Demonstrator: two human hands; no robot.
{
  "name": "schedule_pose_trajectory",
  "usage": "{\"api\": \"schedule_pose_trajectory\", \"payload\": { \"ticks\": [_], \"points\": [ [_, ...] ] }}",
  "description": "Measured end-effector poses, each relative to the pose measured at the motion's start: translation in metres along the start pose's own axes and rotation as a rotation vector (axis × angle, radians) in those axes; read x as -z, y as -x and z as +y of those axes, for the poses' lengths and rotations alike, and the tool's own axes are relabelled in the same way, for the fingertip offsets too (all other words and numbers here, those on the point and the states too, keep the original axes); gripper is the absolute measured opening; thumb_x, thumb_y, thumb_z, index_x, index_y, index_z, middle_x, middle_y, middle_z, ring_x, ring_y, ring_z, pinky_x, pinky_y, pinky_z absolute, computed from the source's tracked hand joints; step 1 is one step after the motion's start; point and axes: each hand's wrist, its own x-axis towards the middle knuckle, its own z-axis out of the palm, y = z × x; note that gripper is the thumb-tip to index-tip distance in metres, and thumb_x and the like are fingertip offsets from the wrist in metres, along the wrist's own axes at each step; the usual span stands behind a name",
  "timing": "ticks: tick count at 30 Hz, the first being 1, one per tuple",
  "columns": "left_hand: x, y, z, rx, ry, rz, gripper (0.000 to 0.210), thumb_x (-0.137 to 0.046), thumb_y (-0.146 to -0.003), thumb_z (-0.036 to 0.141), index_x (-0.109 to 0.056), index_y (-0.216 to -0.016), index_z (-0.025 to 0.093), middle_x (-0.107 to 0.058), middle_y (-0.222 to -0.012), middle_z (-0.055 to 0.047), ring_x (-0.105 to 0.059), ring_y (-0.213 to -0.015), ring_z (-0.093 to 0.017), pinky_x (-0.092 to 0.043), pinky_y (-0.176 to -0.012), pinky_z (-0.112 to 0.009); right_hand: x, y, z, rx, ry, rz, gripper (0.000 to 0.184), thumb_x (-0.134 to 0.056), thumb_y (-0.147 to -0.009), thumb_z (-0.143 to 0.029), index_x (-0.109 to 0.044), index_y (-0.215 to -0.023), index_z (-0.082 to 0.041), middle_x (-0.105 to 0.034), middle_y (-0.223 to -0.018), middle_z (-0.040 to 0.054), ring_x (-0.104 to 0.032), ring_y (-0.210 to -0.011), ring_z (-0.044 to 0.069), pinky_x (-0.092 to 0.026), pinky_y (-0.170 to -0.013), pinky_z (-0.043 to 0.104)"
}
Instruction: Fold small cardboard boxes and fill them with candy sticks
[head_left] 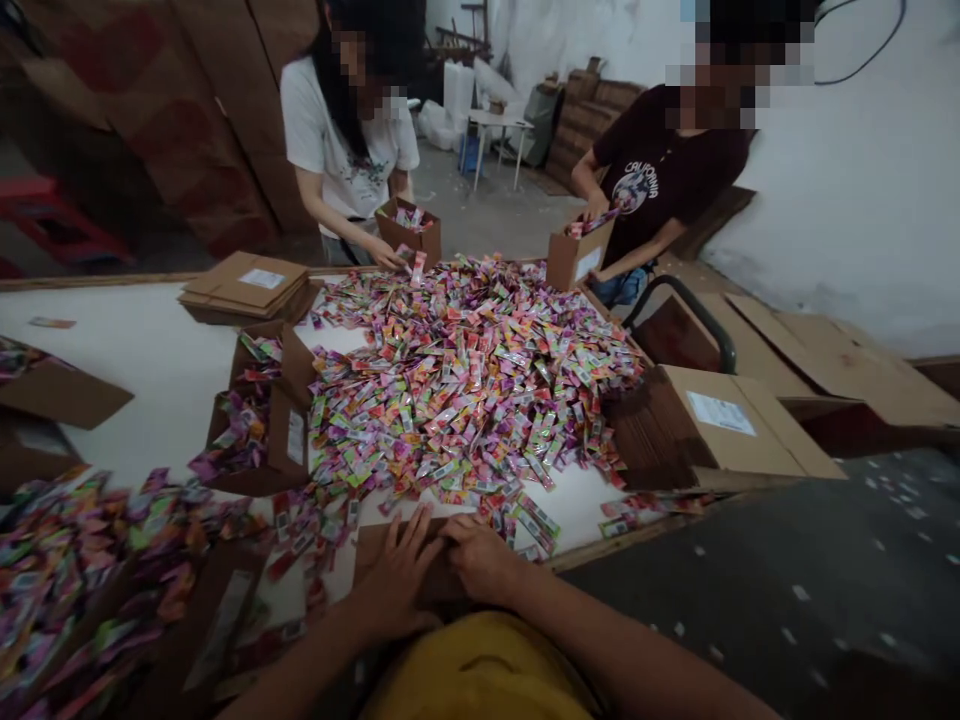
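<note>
Close to my body at the table's near edge is a brown cardboard box, partly covered by my hands and arms. My left hand lies on it with the fingers stretched out and spread. Beside it, my right hand has its fingers curled over the box's edge; what lies under them is hidden. Just beyond the hands spreads a large heap of small colourful sachets, mostly pink, purple and green. A few loose sachets lie right of my right hand.
Filled boxes and another sachet heap are at left. Flat cartons lie at the back left; a carton stack is at right. Across the white table, two people handle boxes of sachets.
</note>
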Motion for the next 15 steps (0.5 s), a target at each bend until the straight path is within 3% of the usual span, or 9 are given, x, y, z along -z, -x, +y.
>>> {"api": "schedule_pose_trajectory", "payload": {
  "ticks": [2,4,6,9,11,12,15],
  "points": [
    [0.002,-0.003,-0.005,0.046,-0.011,-0.004,0.090,-0.070,-0.074,0.047,-0.030,-0.152,0.027,-0.022,-0.160,-0.021,-0.019,-0.146,-0.043,-0.014,-0.112,-0.067,0.010,-0.006,0.022,-0.140,-0.373,0.108,0.023,-0.063,-0.083,-0.038,-0.076,-0.089,-0.020,-0.069,-0.108,0.0080,-0.060,-0.103,0.025,-0.047,-0.093,0.042],
    [0.009,-0.001,-0.017,0.196,-0.012,0.040,0.080,-0.070,-0.076,0.042,-0.038,-0.149,0.032,-0.029,-0.158,-0.020,-0.025,-0.145,-0.043,-0.021,-0.112,-0.065,0.023,0.004,0.056,-0.392,-0.692,0.347,0.038,-0.066,-0.077,-0.053,-0.074,-0.097,-0.021,-0.071,-0.103,0.0072,-0.064,-0.097,0.024,-0.051,-0.087,0.041],
    [0.017,0.010,-0.034,0.517,0.024,0.190,0.078,-0.070,-0.074,0.046,-0.044,-0.146,0.028,-0.036,-0.153,-0.021,-0.034,-0.140,-0.045,-0.030,-0.109,-0.062,0.037,0.037,0.100,-0.737,-0.811,0.640,0.059,-0.071,-0.065,-0.062,-0.070,-0.106,-0.020,-0.070,-0.104,0.0086,-0.064,-0.096,0.026,-0.054,-0.081,0.041],
    [0.015,0.042,-0.056,1.151,0.334,0.564,0.097,-0.066,-0.073,0.058,-0.025,-0.154,0.022,-0.052,-0.139,-0.020,-0.057,-0.120,-0.041,-0.049,-0.096,-0.055,0.056,0.104,0.175,-1.198,-0.828,0.872,0.079,-0.075,-0.049,-0.067,-0.062,-0.114,-0.023,-0.066,-0.104,0.0080,-0.065,-0.088,0.025,-0.055,-0.068,0.038],
    [-0.001,0.059,-0.060,1.474,0.703,0.784,0.100,-0.063,-0.074,0.063,-0.019,-0.155,0.024,-0.064,-0.126,-0.014,-0.069,-0.101,-0.035,-0.058,-0.082,-0.050,0.071,0.130,0.221,-1.282,-0.890,0.922,0.082,-0.072,-0.050,-0.070,-0.057,-0.118,-0.026,-0.065,-0.103,0.0072,-0.065,-0.084,0.024,-0.056,-0.065,0.038],
    [-0.011,0.061,-0.058,1.576,0.875,0.853,0.094,-0.061,-0.076,0.063,-0.023,-0.153,0.025,-0.068,-0.120,-0.012,-0.071,-0.094,-0.033,-0.060,-0.077,-0.048,0.079,0.131,0.241,-1.274,-0.948,0.936,0.081,-0.072,-0.052,-0.069,-0.056,-0.118,-0.026,-0.065,-0.103,0.0072,-0.065,-0.083,0.024,-0.056,-0.066,0.038],
    [-0.041,0.034,-0.054,1.691,1.164,0.932,0.071,-0.060,-0.080,0.058,-0.045,-0.140,0.023,-0.072,-0.109,-0.009,-0.072,-0.094,-0.032,-0.061,-0.076,-0.045,0.100,0.083,0.278,-1.168,-1.125,0.893,0.072,-0.076,-0.055,-0.064,-0.058,-0.112,-0.024,-0.067,-0.105,0.0078,-0.065,-0.087,0.024,-0.057,-0.069,0.038]
  ]
}}
